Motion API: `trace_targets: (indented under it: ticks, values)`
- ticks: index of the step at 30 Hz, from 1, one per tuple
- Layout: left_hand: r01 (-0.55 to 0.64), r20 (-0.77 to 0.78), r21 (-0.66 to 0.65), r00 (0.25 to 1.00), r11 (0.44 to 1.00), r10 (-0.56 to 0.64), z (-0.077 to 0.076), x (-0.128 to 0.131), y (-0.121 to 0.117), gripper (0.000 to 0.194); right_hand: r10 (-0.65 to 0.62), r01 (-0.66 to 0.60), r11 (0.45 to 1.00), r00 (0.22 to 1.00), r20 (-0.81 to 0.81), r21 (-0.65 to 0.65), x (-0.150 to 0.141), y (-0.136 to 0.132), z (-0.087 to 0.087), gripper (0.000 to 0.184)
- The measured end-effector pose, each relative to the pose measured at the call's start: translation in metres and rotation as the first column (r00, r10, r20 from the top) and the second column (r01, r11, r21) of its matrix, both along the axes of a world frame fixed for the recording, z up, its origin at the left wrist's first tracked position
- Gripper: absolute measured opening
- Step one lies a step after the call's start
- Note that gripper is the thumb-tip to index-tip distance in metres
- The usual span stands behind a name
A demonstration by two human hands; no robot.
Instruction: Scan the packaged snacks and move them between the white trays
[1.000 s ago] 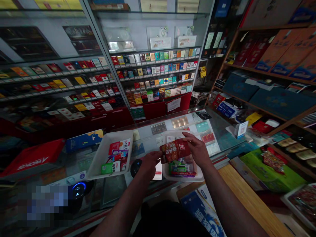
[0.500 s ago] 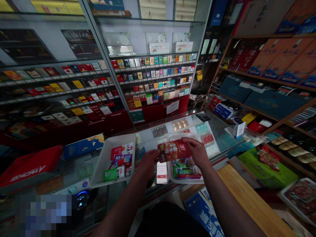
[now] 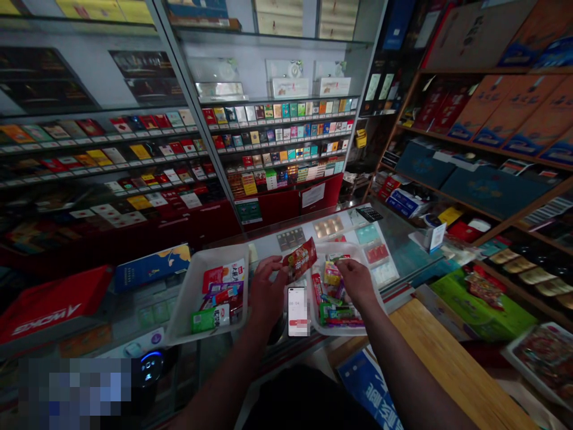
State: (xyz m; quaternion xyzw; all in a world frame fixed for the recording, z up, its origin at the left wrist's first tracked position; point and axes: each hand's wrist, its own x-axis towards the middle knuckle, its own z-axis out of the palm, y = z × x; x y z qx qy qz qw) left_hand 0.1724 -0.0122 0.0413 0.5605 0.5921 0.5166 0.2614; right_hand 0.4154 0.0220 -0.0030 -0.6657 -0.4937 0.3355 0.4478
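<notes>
Jutting from left fingers [image 3: 270,263]: red packet [image 3: 301,261]

Looking forward and down from the person's head, facing across a glass counter [image 3: 398,239] toward a wall cabinet [image 3: 277,206]. Hanging above the left hand [image 3: 270,283] and right hand [image 3: 357,279], sitting much nearer to them than to the cabinet. Seeing the counter on a slant, taking in wooden shelves [image 3: 456,71] along the right.

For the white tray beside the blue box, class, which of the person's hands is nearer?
Left. The left hand, holding the red packet, is just right of that tray; the right hand is farther away, over the other tray.
</notes>
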Motion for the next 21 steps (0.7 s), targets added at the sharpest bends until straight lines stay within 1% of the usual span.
trace_targets:
  ticks: [1, 2, 4, 6, 8, 11, 14, 17, 19, 21]
  values:
    - [-0.012, -0.116, 0.067, 0.993, 0.998, 0.020, 0.003, 0.000, -0.003, 0.019, 0.008, -0.009, 0.999, 0.999, -0.036, -0.034, -0.002, -0.001, -0.001, 0.041]
    - [-0.007, -0.220, 0.129, 0.975, 0.992, 0.035, 0.005, 0.000, -0.007, 0.019, 0.027, -0.036, 0.997, 0.993, -0.111, -0.075, -0.005, -0.002, -0.001, 0.047]
    - [0.051, -0.396, 0.219, 0.917, 0.974, 0.041, 0.006, 0.001, -0.013, 0.019, 0.077, -0.131, 0.979, 0.946, -0.314, -0.156, -0.010, -0.004, 0.001, 0.060]
    - [0.143, -0.528, 0.241, 0.849, 0.960, 0.005, 0.002, 0.002, -0.018, 0.018, 0.084, -0.200, 0.958, 0.882, -0.463, -0.206, -0.016, -0.004, 0.005, 0.067]
    - [0.234, -0.611, 0.224, 0.790, 0.946, -0.051, -0.006, 0.002, -0.022, 0.018, 0.054, -0.210, 0.948, 0.847, -0.529, -0.240, -0.022, -0.004, 0.010, 0.064]
    - [0.363, -0.651, 0.228, 0.747, 0.904, -0.136, -0.017, 0.000, -0.025, 0.019, 0.005, -0.207, 0.935, 0.821, -0.572, -0.289, -0.031, -0.005, 0.016, 0.047]
    - [0.417, -0.678, 0.248, 0.719, 0.874, -0.150, -0.024, -0.004, -0.024, 0.019, -0.049, -0.184, 0.938, 0.769, -0.637, -0.293, -0.039, -0.007, 0.018, 0.034]
    - [0.375, -0.701, 0.277, 0.709, 0.885, -0.081, -0.027, -0.010, -0.022, 0.020, -0.120, -0.108, 0.958, 0.689, -0.714, -0.265, -0.045, -0.008, 0.014, 0.030]
    - [0.303, -0.665, 0.296, 0.746, 0.906, -0.032, -0.029, -0.015, -0.020, 0.026, -0.160, -0.060, 0.964, 0.648, -0.744, -0.259, -0.048, -0.007, 0.010, 0.026]
    - [0.206, -0.590, 0.276, 0.807, 0.939, -0.004, -0.032, -0.018, -0.018, 0.031, -0.168, -0.036, 0.970, 0.617, -0.769, -0.240, -0.051, -0.007, 0.006, 0.024]
